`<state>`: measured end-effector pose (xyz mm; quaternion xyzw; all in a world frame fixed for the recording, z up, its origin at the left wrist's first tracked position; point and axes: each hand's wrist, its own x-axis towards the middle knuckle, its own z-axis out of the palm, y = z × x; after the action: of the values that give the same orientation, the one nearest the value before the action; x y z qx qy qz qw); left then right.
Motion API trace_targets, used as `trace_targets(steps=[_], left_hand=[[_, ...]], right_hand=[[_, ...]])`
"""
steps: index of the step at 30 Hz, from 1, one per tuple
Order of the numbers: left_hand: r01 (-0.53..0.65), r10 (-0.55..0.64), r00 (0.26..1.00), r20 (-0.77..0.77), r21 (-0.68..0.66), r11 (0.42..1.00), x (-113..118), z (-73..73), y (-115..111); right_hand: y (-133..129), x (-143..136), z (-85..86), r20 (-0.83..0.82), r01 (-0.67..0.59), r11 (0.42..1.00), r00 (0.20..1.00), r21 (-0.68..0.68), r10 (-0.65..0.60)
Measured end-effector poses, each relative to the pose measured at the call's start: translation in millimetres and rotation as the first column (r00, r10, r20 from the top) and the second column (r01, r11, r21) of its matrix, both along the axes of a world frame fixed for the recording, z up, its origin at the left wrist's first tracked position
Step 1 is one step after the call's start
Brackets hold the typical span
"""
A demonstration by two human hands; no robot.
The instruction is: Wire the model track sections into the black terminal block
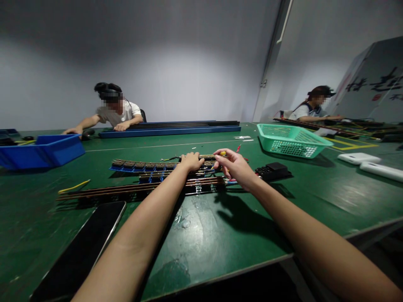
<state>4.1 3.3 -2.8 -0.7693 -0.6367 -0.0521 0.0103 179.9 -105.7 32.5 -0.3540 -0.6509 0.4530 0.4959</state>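
Observation:
My left hand [191,162] lies palm down, fingers spread, on long track-like strips with copper-coloured rails. Beneath it runs a blue-based strip [135,166]; a black-based strip [126,191] lies nearer me. My right hand [234,165] is closed in a pinch above the right ends of these strips. A small yellow piece [223,153] shows at its fingertips, but what the hand holds is too small and hidden to name. Coloured wires [231,182] come out below that hand, and a red-tipped piece [238,147] sticks up behind it.
A black device [273,171] sits right of the strips, before a green basket [291,140]. At left are a blue bin [42,151], yellow strip [74,186] and phone [83,247]. Two people work across the table, one behind a long blue tray [170,131]. White devices [359,158] lie right.

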Motion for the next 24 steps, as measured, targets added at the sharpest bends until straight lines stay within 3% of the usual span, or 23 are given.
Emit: trace_targets(steps=[3, 6, 8, 10, 13, 16, 18, 20, 24], left_hand=[[-0.010, 0.010, 1.000, -0.007, -0.007, 1.000, 0.1, -0.4, 0.8], [-0.015, 0.015, 1.000, -0.012, -0.010, 1.000, 0.0, -1.4, 2.2], [-0.013, 0.013, 1.000, -0.005, -0.002, 1.000, 0.2, -1.4, 2.1], [-0.014, 0.014, 1.000, -0.002, 0.001, 1.000, 0.4, -0.8, 1.2], [-0.015, 0.015, 1.000, -0.006, -0.007, 1.000, 0.6, 0.1, -0.3], [0.001, -0.001, 1.000, -0.003, -0.002, 1.000, 0.2, 0.1, -0.2], [0.008, -0.008, 1.000, 0.002, 0.001, 1.000, -0.1, -0.5, 0.7], [0.006, -0.006, 1.000, 0.005, -0.005, 1.000, -0.4, -1.2, 2.0], [0.006, -0.006, 1.000, 0.008, -0.008, 1.000, -1.0, -2.4, 4.0]], right_hand=[[-9.0, -3.3, -15.1, 0.229, -0.076, 0.971, 0.973, 0.227, 0.023], [-20.7, -5.6, -22.2, 0.585, -0.258, 0.858, 0.809, 0.444, -0.059], [-25.5, -7.2, -24.6, 0.722, -0.364, 0.797, 0.680, 0.482, -0.126], [-26.1, -9.0, -24.9, 0.728, -0.353, 0.812, 0.674, 0.465, -0.125], [-20.2, -8.9, -18.5, 0.502, -0.156, 0.914, 0.863, 0.375, -0.059], [-13.2, 1.9, -0.6, 0.061, 0.053, 0.984, 0.996, 0.168, -0.064], [-10.7, 16.4, 14.9, -0.187, 0.097, 0.994, 0.979, 0.049, -0.086], [-8.6, 34.0, 28.2, -0.325, 0.159, 0.986, 0.936, 0.046, -0.136], [2.6, 63.2, 35.6, -0.401, 0.361, 0.926, 0.869, 0.112, -0.290]])
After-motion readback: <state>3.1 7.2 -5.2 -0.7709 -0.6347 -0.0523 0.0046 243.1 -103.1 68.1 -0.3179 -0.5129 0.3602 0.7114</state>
